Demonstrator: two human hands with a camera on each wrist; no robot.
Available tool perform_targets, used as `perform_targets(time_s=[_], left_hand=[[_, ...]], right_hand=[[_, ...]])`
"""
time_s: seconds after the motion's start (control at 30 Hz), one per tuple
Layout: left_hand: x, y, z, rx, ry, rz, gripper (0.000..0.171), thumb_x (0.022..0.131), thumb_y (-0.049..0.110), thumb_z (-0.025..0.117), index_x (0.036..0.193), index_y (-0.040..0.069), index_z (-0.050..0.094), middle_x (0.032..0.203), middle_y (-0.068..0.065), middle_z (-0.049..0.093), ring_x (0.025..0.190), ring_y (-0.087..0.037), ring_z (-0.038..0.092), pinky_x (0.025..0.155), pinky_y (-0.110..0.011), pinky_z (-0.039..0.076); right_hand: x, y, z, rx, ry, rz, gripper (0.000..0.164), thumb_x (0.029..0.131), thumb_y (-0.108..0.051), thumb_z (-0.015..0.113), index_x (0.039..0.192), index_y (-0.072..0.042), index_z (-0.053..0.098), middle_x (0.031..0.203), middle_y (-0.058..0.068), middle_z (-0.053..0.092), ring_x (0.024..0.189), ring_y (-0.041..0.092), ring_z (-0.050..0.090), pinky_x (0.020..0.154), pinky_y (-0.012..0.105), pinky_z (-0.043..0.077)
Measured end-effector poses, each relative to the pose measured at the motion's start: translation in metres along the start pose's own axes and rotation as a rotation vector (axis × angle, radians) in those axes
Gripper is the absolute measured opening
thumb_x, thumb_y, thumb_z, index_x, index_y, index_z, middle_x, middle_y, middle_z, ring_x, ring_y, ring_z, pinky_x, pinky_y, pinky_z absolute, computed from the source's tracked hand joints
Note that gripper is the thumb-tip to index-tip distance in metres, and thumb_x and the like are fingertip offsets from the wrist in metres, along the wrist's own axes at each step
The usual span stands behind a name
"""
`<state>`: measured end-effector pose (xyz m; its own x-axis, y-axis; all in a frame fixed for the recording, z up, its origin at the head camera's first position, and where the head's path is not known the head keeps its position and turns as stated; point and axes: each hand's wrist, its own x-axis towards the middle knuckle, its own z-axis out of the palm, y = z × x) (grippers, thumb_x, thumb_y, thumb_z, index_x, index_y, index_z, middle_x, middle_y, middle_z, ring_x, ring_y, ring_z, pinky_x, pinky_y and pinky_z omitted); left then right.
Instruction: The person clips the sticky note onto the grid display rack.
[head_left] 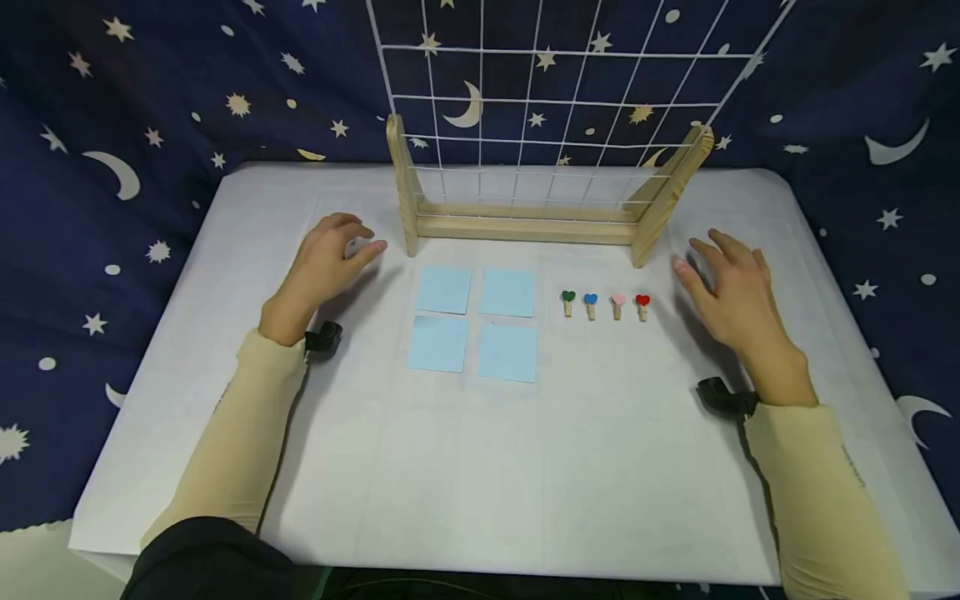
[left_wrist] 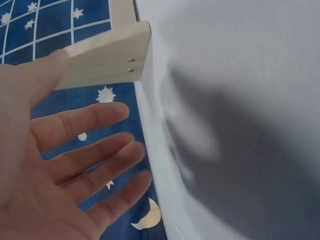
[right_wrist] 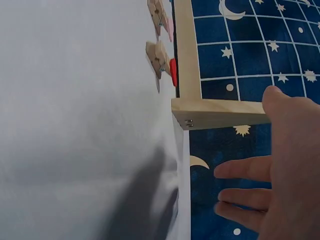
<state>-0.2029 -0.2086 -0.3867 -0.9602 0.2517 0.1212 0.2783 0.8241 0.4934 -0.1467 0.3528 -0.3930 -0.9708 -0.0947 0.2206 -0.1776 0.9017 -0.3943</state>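
Observation:
My left hand [head_left: 324, 258] hovers at the left of the table, its fingers relaxed and holding nothing. Over on the right, my right hand [head_left: 731, 292] is held loosely with fingers spread, also with nothing in it. Between the hands lie several light blue paper squares [head_left: 444, 289] in two rows. To their right is a row of small wooden clothespins with hearts: green [head_left: 567, 303], blue [head_left: 591, 306], pink [head_left: 618, 306] and red [head_left: 642, 307]. The red-heart one is nearest my right hand. In the right wrist view, a red heart [right_wrist: 173, 72] shows on its clothespin.
A white wire grid [head_left: 525, 102] stands in a wooden frame [head_left: 525, 227] at the back of the white-covered table [head_left: 450, 475]. Its end posts rise near both hands. Dark blue cloth [head_left: 180, 75] with stars and moons hangs behind and beside the table.

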Motion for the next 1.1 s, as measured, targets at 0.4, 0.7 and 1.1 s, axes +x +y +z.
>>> perform_targets(time_s=[0.4, 0.7, 1.1], left_hand=[[-0.003, 0.019, 0.008, 0.013, -0.02, 0.049, 0.029, 0.098, 0.023, 0.075, 0.114, -0.002, 0.077, 0.108, -0.02, 0.072, 0.09, -0.033, 0.065, 0.084, -0.048, 0.051], [-0.003, 0.03, 0.022, 0.012, -0.088, 0.082, 0.023, 0.095, 0.02, 0.079, 0.107, 0.001, 0.077, 0.091, -0.013, 0.07, 0.081, -0.028, 0.063, 0.079, -0.044, 0.05], [0.001, 0.042, 0.037, 0.023, -0.099, 0.132, 0.026, 0.094, 0.021, 0.082, 0.108, 0.0, 0.077, 0.09, -0.014, 0.068, 0.079, -0.026, 0.059, 0.076, -0.043, 0.049]], right_hand=[[-0.004, -0.019, -0.006, -0.046, -0.044, 0.049, 0.068, 0.109, -0.054, 0.047, 0.13, 0.007, 0.069, 0.142, 0.034, 0.059, 0.131, 0.055, 0.054, 0.106, 0.07, 0.04], [-0.012, -0.032, -0.004, -0.055, 0.049, -0.029, 0.042, 0.104, -0.036, 0.065, 0.112, 0.002, 0.08, 0.099, 0.026, 0.078, 0.09, 0.046, 0.074, 0.077, 0.06, 0.053], [-0.009, -0.031, 0.003, 0.012, -0.011, -0.089, 0.03, 0.101, -0.026, 0.07, 0.108, 0.002, 0.08, 0.098, 0.021, 0.08, 0.083, 0.04, 0.078, 0.077, 0.058, 0.059]])
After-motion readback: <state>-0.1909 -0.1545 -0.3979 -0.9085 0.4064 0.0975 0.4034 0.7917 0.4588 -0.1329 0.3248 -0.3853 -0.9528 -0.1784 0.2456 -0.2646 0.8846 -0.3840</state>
